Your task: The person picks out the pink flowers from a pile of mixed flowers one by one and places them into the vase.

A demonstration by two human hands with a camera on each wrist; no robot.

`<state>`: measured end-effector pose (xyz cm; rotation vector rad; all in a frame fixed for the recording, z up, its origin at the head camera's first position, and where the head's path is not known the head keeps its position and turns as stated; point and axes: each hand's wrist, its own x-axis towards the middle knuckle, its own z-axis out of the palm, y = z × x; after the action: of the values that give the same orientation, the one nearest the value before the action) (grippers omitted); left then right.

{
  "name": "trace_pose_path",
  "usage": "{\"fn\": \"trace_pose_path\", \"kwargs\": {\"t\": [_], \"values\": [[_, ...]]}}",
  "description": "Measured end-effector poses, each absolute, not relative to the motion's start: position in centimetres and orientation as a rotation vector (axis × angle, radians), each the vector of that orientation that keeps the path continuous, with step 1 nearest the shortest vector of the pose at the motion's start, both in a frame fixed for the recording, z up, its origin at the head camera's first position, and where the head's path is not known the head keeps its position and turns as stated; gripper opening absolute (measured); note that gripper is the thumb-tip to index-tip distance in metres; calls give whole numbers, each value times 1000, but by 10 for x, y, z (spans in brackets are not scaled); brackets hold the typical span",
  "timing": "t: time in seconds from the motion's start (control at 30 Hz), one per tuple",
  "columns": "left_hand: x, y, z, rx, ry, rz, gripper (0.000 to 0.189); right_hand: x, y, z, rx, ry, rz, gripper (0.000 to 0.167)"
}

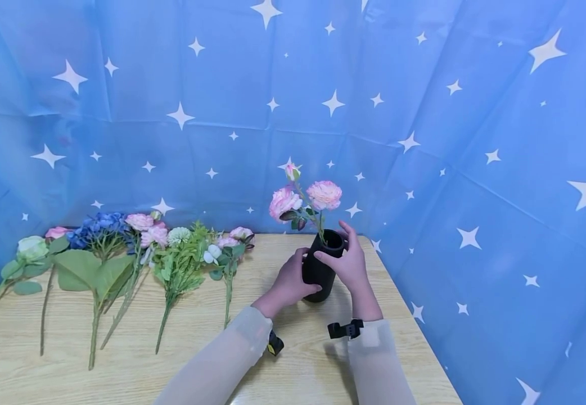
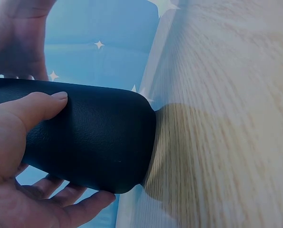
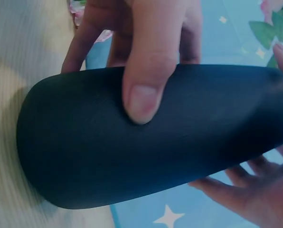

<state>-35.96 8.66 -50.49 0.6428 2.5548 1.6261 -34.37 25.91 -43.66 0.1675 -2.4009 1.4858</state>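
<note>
A black vase (image 1: 318,274) stands near the right side of the table with a stem of pink flowers (image 1: 325,194) leaning up out of its mouth. The stem carries two full blooms and a bud. My left hand (image 1: 292,277) grips the vase's body from the left. In the left wrist view its thumb lies along the dark wall (image 2: 99,133) and the fingers wrap the other side. My right hand (image 1: 352,264) holds the upper part from the right, thumb close below the rim. The right wrist view shows its fingers against the vase wall (image 3: 132,161).
Left of the vase lies a row of artificial stems on the wooden table (image 1: 293,368): a pale green rose (image 1: 32,248), blue hydrangea (image 1: 99,229), green foliage (image 1: 181,261) and more pink flowers (image 1: 153,233). A blue star-patterned curtain (image 1: 232,73) borders the back and right.
</note>
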Motion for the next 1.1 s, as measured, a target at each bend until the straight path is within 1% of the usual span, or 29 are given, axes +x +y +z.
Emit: {"fn": "trace_pose_path", "kwargs": {"t": [0.27, 0.6, 0.9, 1.1], "values": [[-360, 88, -507, 647, 2541, 1647, 99, -349, 264, -446, 212, -2480, 1549, 99], [-360, 87, -508, 648, 2536, 1659, 98, -354, 272, -455, 325, -2454, 1673, 88], [-362, 88, -508, 645, 2531, 1664, 98, -357, 277, -458, 360, -2494, 1702, 92], [-362, 87, -509, 649, 2521, 1673, 97, -356, 276, -459, 346, -2520, 1677, 92]]}}
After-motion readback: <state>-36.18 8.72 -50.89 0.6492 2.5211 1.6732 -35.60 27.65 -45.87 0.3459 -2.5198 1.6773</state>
